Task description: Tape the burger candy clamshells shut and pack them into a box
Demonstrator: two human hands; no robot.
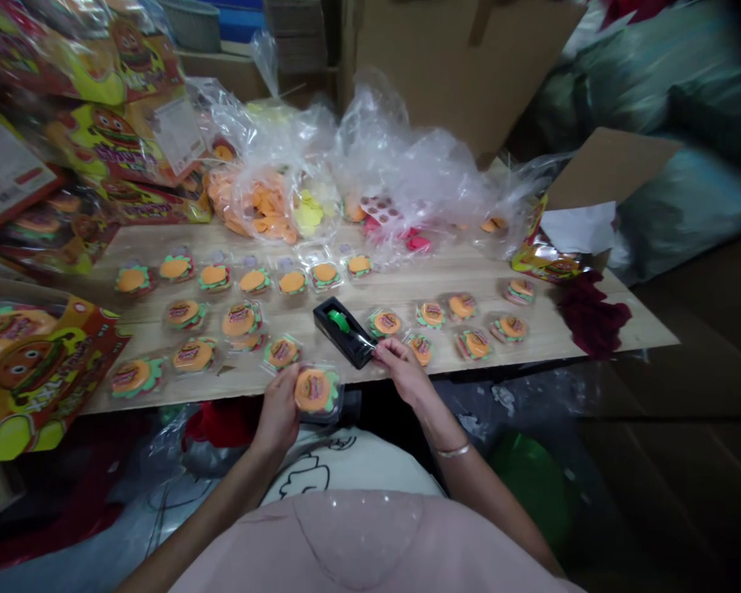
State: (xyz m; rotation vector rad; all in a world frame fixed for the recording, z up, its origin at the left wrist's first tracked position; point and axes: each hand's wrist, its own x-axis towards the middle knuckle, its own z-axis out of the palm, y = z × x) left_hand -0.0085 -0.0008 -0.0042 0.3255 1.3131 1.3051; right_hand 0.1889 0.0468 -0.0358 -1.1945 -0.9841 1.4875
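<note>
Near the table's front edge, my left hand (277, 413) grips a clear plastic box holding a toy-like burger (314, 390) with an orange top and green frill. My right hand (404, 372) is closed in a pinch at the cutting end of a black tape dispenser (344, 331). A strip of clear tape (369, 344) seems to run from the dispenser to those fingertips. The dispenser carries a green core and stands on the table between several other boxed burgers. One of them, a boxed burger (385, 322), sits just beyond my right fingers.
Rows of boxed burgers (255, 281) cover the wooden table (401, 284). Plastic bags with orange pieces (253, 198) lie along the back. Printed display boxes (55, 371) are stacked at left. A dark red cloth (593, 315) and an open carton (568, 235) are at right.
</note>
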